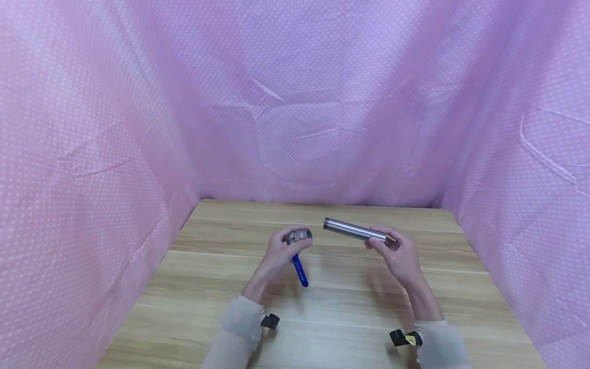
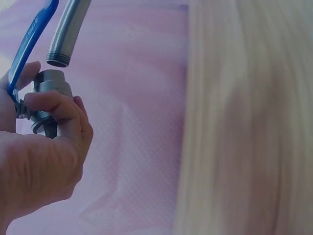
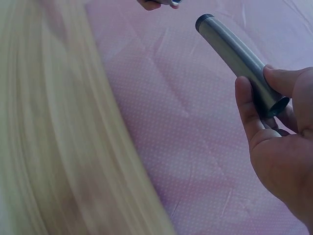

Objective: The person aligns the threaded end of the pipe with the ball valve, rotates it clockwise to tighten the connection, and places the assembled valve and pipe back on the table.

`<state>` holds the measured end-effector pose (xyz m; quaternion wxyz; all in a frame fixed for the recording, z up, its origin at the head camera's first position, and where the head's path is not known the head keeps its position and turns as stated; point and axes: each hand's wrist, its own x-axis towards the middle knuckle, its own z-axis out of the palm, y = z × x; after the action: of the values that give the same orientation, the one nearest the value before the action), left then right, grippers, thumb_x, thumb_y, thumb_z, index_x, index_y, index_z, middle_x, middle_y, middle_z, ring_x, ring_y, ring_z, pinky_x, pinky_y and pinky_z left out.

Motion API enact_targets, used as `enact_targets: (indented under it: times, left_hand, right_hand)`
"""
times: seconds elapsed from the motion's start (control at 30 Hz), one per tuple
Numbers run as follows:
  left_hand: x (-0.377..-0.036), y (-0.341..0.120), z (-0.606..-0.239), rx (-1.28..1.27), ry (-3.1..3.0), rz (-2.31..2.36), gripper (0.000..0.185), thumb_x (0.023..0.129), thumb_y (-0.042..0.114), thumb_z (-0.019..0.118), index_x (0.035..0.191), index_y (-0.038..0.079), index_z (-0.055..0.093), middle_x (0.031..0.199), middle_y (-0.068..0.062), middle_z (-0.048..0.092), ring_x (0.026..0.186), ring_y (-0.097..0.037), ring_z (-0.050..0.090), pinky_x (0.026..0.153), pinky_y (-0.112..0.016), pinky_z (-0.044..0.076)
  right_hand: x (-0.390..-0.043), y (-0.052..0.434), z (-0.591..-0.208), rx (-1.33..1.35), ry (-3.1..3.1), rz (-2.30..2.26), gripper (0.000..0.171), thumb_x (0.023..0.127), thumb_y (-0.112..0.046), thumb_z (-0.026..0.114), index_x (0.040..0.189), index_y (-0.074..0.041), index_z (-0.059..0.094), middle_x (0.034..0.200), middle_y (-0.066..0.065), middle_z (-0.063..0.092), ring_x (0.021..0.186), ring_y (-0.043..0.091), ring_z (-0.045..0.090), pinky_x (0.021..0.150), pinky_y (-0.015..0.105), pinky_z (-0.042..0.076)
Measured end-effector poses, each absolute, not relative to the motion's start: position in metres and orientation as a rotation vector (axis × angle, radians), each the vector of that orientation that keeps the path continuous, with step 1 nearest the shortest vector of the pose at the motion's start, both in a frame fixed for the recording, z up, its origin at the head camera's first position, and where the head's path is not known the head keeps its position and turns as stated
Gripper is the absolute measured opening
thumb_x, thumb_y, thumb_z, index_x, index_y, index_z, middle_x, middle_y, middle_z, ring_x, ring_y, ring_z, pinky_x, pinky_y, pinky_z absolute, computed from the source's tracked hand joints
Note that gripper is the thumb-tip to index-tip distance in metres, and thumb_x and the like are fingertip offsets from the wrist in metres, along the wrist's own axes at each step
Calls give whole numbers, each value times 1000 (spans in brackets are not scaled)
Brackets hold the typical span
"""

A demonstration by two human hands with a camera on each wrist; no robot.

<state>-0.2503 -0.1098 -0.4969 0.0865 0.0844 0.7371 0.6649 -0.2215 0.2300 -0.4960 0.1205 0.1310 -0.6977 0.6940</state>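
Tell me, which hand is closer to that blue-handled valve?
Left. The left hand grips the valve itself; the right hand is off to the side, holding the metal pipe.

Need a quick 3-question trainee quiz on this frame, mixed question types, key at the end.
1. True or false: the metal pipe is already screwed into the ball valve.
2. Which hand holds the valve with the blue lever handle? A) left hand B) right hand C) neither
3. Fill in: the right hand's grip is near the pipe's ____ end, the one away from the valve.

Key:
1. False. In the left wrist view the threaded pipe end sits just clear of the valve opening.
2. A
3. Far; the fingers curl round the pipe close to its open end.
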Motion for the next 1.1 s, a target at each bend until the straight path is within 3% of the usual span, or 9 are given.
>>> enact_targets:
  times: [0.23, 0.47, 0.6, 0.73, 0.9, 1.1]
  left_hand:
    - [-240, -107, -482, 270, 2054, 1994, 59, 101, 29, 86, 157, 27, 67, 146, -20, 61, 100, -21, 62, 73, -26, 55]
    - [-231, -105, -472, 404, 1725, 2097, 64, 109, 16, 70, 169, 7, 49, 143, -13, 55, 103, -18, 56, 77, -21, 53]
    - [-228, -105, -469, 491, 1649, 2117, 64, 110, 13, 65, 170, 1, 45, 146, -13, 54, 116, -20, 60, 90, -21, 59]
    - [-228, -107, -467, 565, 1698, 2124, 67, 109, 15, 69, 169, 0, 45, 153, -18, 54, 126, -24, 62, 105, -28, 62]
    - [-227, -107, -465, 649, 1725, 2193, 78, 107, 32, 81, 168, -2, 46, 150, -16, 56, 112, -17, 70, 106, -31, 64]
    - [-227, -110, -462, 779, 1714, 2243, 101, 94, 56, 86, 166, -3, 48, 142, -10, 61, 97, -9, 74, 102, -28, 66]
  right_hand:
    - [-215, 230, -487, 442, -2016, 2013, 29, 106, 6, 72, 132, 18, 68, 107, -5, 84, 94, 7, 82, 97, 22, 67]
    - [-209, 229, -479, 503, -1941, 2013, 29, 102, 15, 71, 130, 21, 67, 110, -2, 83, 92, 10, 83, 92, 23, 68]
    - [-205, 230, -475, 577, -1913, 1973, 30, 100, 20, 69, 129, 22, 67, 109, -1, 83, 91, 11, 83, 90, 23, 68]
    - [-202, 231, -470, 634, -1912, 1931, 31, 99, 23, 68, 130, 23, 66, 110, -3, 84, 92, 9, 83, 89, 21, 68]
    - [-198, 230, -461, 679, -1883, 1889, 34, 96, 27, 67, 129, 22, 67, 115, -3, 83, 92, 9, 83, 87, 20, 68]
    - [-195, 226, -453, 830, -1753, 1887, 38, 90, 34, 65, 128, 26, 66, 118, 7, 80, 93, 13, 84, 84, 20, 68]
